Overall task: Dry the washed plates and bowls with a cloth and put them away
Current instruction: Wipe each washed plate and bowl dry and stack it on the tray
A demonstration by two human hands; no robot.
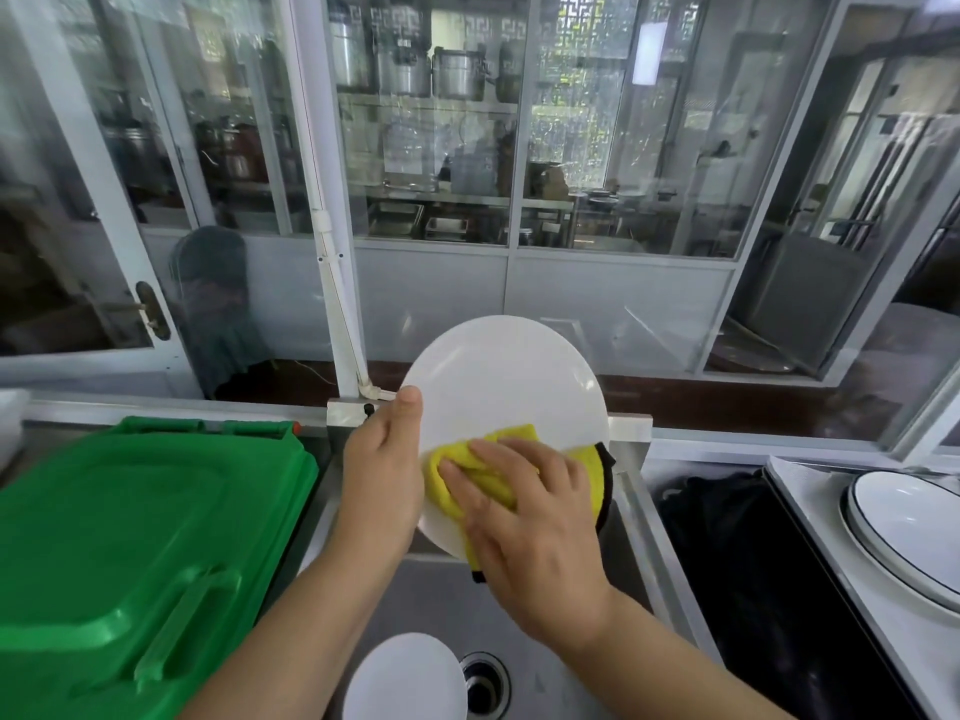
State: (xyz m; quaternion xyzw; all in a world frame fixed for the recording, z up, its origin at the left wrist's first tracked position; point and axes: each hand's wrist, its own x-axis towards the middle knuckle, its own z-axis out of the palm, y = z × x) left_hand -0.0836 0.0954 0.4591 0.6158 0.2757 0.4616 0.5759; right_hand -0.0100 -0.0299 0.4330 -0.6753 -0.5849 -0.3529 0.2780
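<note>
The left hand (382, 459) has its grip on the rim of a round white plate (498, 387), tilted up above the steel sink (550, 662). The right hand (524, 517) presses a yellow cloth (488, 475) flat against the plate's lower face, fingers spread.

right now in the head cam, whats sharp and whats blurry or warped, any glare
Head view: the white plate, yellow cloth and both hands, left and right, are fairly sharp; the glass panels behind are hazy with reflections; straight frames bow outward at the edges from the wide lens; the green lid shows bright sheen streaks.
</note>
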